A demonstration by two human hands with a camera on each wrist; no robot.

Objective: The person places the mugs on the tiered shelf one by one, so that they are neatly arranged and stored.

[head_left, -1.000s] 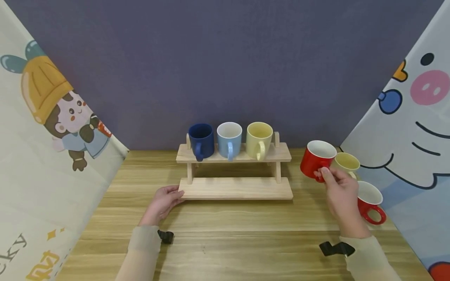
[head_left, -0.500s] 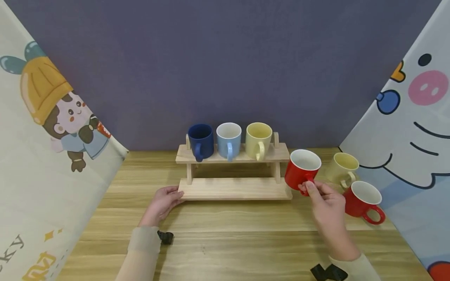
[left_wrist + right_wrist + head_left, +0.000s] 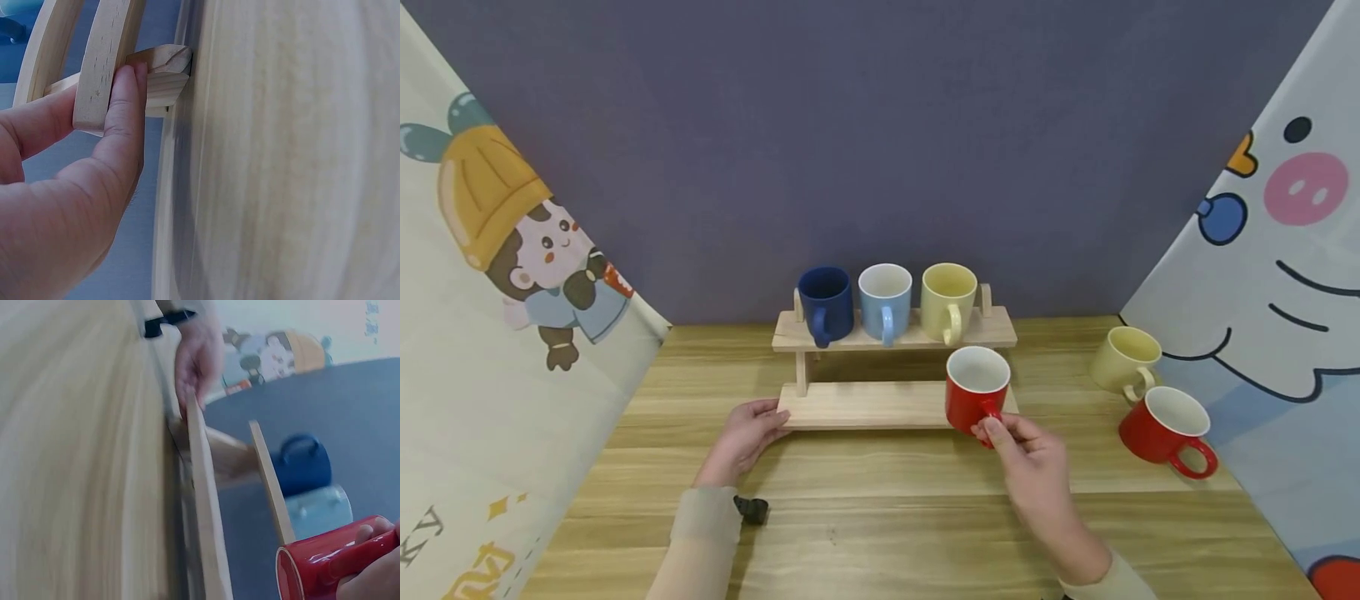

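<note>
By its handle, my right hand grips a red mug with a white inside, held upright over the right part of the lower board of a two-tier wooden shelf. The mug's body hides part of that board, and whether it touches the board I cannot tell. My left hand pinches the left end of the lower board; the left wrist view shows the board between thumb and fingers. Along the upper tier stand a dark blue mug, a light blue mug and a yellow mug, handles to the front.
To the right on the wooden table are another yellow mug and a second red mug, close together. A dark blue-grey backdrop rises behind the shelf, with printed cartoon panels at both sides.
My right hand has carried the red mug leftward and down, from beside the table mugs to the front of the shelf. My left hand has stayed at the board's end.
</note>
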